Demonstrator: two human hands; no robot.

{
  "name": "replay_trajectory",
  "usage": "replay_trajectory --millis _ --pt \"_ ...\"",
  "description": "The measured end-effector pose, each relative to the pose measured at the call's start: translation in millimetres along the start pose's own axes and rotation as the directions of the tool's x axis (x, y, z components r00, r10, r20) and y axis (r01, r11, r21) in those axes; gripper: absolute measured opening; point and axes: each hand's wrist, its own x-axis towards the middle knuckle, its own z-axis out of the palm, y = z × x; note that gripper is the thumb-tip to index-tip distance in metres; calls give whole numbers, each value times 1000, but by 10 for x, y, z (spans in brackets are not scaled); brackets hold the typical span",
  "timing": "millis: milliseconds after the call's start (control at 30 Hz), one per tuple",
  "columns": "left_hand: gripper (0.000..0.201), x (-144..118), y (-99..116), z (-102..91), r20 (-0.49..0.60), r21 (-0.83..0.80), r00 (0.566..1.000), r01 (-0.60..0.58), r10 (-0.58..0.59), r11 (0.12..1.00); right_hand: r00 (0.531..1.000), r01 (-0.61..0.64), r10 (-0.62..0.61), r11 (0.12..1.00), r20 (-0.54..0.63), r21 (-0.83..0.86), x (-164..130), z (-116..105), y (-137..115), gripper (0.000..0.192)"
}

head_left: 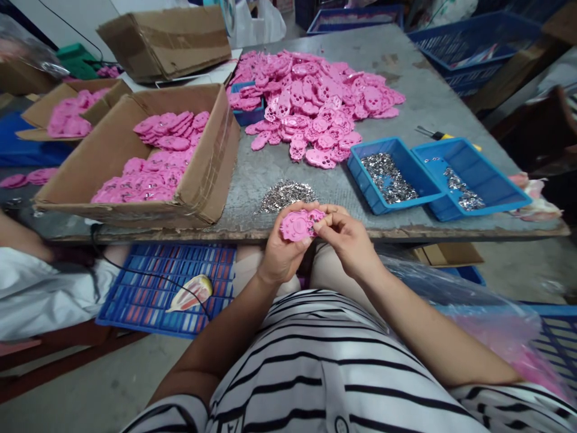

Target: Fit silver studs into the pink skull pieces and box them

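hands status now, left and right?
Left hand: closed on the pink plastic piece.
Right hand: fingertips pinched at that piece's right edge.

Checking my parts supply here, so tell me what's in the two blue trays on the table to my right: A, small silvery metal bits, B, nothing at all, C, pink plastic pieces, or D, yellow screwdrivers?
A: both blue trays hold heaps of small silvery metal bits, while the pink plastic pieces lie piled loose on the table behind them.
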Motion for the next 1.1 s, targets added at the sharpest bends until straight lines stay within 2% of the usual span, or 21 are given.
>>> replay_trajectory --millis 200,300,400,567,667,767,833,933,1033,1100 --pt "60 8 -2 -3 -7 39 1000 -30 30 999 999 39 -39 998 3 -50 6 16 17 19" --pt "57 11 -2 -11 16 32 999 -52 51 998 997 74 -73 989 9 -126 13 4 -1 17" --pt "52 23 -16 -33 58 23 994 -89 88 996 984 168 -179 951 -17 -260 -5 17 2 16" --pt "61 61 -78 -105 87 2 995 -52 52 999 908 359 -418 810 -27 -465 -21 35 91 7" --pt "64 70 -87 -127 87 -34 996 40 -37 999 885 389 -465 777 -33 -495 118 -129 129 8" --pt "65 73 -65 -119 70 -85 990 132 -126 988 862 324 -497 690 -98 -647 390 -478 129 13" --pt "68 79 -49 -110 40 -116 984 177 -173 977 879 180 -454 598 -145 -781 566 -730 122 24" --pt "72 93 -35 -101 9 -124 977 213 -214 969 954 -32 -257 427 -155 -904 681 -956 103 32" --pt "73 104 -29 -97 1 -116 975 219 -221 969 989 -118 -58 258 -138 -959 601 -949 59 38" --pt "72 109 -27 -96 -7 -116 976 216 -218 970 991 -132 0 197 -135 -971 511 -892 5 40"
